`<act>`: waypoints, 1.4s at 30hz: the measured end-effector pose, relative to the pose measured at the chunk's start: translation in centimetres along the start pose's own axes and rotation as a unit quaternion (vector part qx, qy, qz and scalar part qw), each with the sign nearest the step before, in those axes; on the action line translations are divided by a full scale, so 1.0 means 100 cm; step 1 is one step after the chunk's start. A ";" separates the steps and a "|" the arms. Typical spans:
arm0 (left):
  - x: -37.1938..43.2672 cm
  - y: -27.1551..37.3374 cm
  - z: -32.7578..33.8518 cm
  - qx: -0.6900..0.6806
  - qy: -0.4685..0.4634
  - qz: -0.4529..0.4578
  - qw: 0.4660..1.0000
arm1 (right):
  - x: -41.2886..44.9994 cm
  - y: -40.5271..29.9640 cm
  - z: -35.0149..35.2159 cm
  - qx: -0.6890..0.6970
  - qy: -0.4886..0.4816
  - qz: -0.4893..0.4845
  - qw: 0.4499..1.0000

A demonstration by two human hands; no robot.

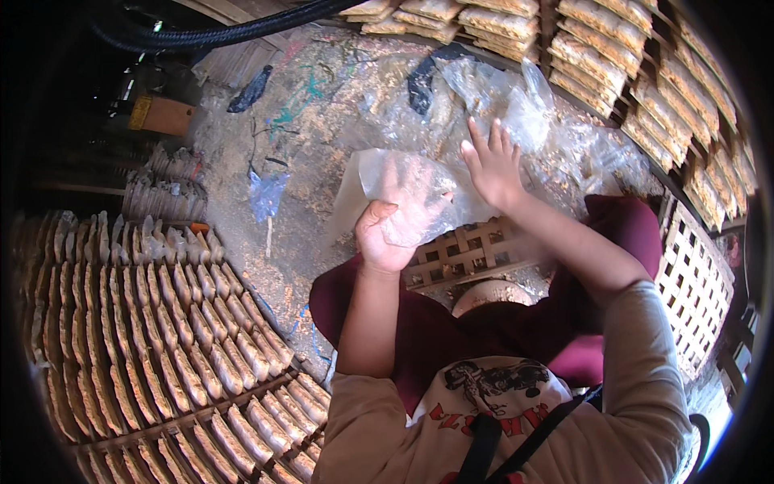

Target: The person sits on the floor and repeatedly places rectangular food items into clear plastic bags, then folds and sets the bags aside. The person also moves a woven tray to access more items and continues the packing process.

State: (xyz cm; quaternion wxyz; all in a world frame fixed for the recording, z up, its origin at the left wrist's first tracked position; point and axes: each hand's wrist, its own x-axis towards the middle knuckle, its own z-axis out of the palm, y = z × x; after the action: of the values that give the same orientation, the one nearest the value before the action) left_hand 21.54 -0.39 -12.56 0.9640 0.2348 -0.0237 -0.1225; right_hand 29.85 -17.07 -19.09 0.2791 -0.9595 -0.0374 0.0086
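My left hand (387, 242) holds a clear plastic bag (417, 199); its fingers show through the film, spread, with the thumb on the near side. I cannot tell whether the fingers are inside the bag or behind it. To the right, my right hand (494, 172) is raised with fingers apart and nothing in it. Below both hands, between my crossed legs, lies a woven lattice panel (465, 248), partly covered by the plastic. A rounded pale object (493, 294) shows just behind that panel, close to my lap.
Wooden racks of plastic-wrapped slabs resembling tempeh (181, 339) fill the left; more stacked slabs (592, 54) curve around the upper right. Crumpled plastic sheets (532, 115) and crumbs litter the floor (230, 181). Another lattice panel (695, 284) stands at right. A dark hose-like cable (211, 36) crosses the top.
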 end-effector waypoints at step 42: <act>0.012 0.012 -0.011 -0.011 0.028 0.108 0.994 | -0.009 -0.014 0.001 0.107 -0.050 0.006 0.993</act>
State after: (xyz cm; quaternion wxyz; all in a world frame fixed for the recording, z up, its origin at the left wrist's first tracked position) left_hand 23.05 0.80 -12.98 0.9744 0.2236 -0.0208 -0.0114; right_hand 28.81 -15.92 -18.43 0.3775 -0.9229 -0.0444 0.0621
